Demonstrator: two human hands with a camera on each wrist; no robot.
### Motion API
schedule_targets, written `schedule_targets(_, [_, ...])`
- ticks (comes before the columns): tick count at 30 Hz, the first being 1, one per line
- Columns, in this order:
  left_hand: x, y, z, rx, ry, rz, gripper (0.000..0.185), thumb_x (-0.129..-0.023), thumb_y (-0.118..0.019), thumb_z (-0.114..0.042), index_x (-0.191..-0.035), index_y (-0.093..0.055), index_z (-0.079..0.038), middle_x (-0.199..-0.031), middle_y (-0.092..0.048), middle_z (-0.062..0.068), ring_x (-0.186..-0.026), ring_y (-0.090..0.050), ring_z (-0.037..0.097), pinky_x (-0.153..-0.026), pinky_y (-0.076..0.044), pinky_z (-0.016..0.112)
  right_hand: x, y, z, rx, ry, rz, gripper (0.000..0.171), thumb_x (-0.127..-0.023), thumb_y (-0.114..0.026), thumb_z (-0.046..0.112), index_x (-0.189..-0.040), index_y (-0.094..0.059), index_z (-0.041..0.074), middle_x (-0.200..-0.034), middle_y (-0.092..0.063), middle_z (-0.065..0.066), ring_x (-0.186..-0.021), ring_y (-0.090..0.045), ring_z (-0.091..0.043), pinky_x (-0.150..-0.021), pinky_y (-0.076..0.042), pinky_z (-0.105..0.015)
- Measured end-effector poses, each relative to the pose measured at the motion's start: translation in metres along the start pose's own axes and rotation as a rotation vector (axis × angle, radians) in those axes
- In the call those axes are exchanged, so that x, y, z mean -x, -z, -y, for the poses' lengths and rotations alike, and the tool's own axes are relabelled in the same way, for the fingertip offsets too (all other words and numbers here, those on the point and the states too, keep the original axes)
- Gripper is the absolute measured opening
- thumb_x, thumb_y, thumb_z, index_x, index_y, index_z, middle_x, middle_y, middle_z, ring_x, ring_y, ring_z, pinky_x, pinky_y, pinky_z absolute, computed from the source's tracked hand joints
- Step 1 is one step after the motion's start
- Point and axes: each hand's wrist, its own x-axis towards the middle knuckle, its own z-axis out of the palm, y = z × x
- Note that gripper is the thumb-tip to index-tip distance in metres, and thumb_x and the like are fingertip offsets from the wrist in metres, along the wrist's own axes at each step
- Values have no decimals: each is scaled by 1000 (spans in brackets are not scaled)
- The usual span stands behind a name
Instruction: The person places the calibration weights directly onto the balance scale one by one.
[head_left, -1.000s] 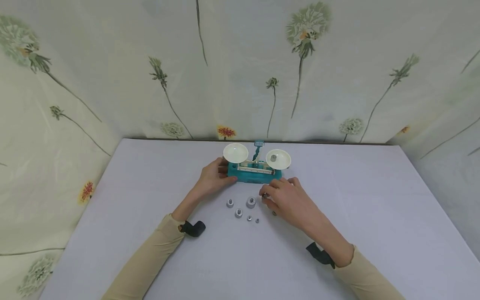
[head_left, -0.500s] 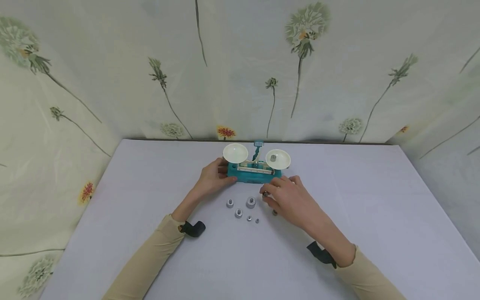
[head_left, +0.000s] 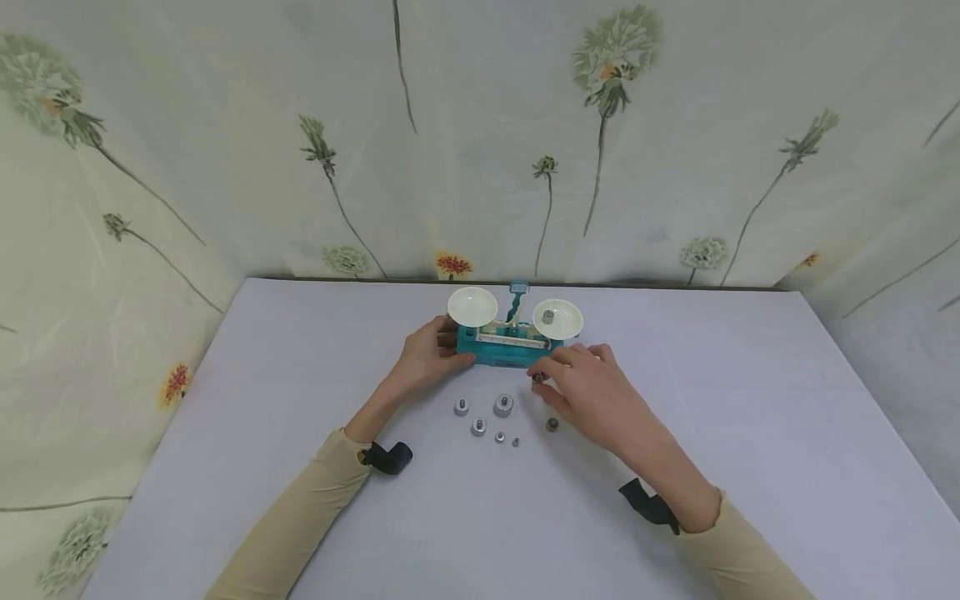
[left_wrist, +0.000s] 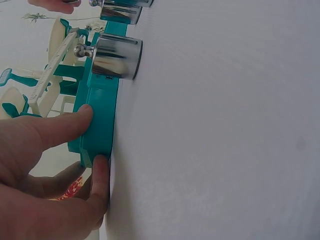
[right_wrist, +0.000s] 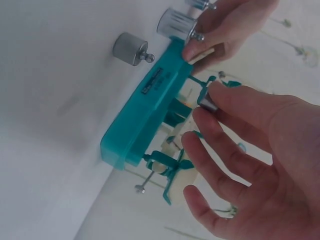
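Thumb and fingers of the right hand (head_left: 588, 396) pinched a small metal weight (head_left: 538, 377) beside the teal balance (head_left: 504, 353)

The pinched weight was held above the table (head_left: 450, 517), near the right front corner of the balance; in the right wrist view the remaining fingers were spread out, apart from it. At the other end, the left hand (head_left: 429, 354) gripped the balance by its base, the thumb on the front and fingers at the end and behind.

The balance stood upright near the table's far edge. A metal weight (head_left: 548, 317) sat in its right pan (head_left: 567, 322), while the left pan (head_left: 472, 307) was beside the left hand.

Six more weights stood on the table before the balance. The largest (head_left: 503, 405) was nearest its base, with two medium ones (head_left: 462, 407) to the left and two tiny ones (head_left: 500, 437) closer to the person. A darker weight (head_left: 552, 424) was just below the right hand. Beyond the table hung a cloth (head_left: 480, 167) printed with dandelions.
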Motion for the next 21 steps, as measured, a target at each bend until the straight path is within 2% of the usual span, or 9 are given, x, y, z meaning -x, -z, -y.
schedule_targets(21, [-2,-1,3,-12,4,-4,62,-98,-79,-13,-152,-51,0,-151,-60,24,-136,-64,40,-114,-58,48,0,1,-4,16,14,-37,15,-95,-85,22,-109,-80,18,-100,-77,-1,-97,-70,-23,-97,-52,-54])
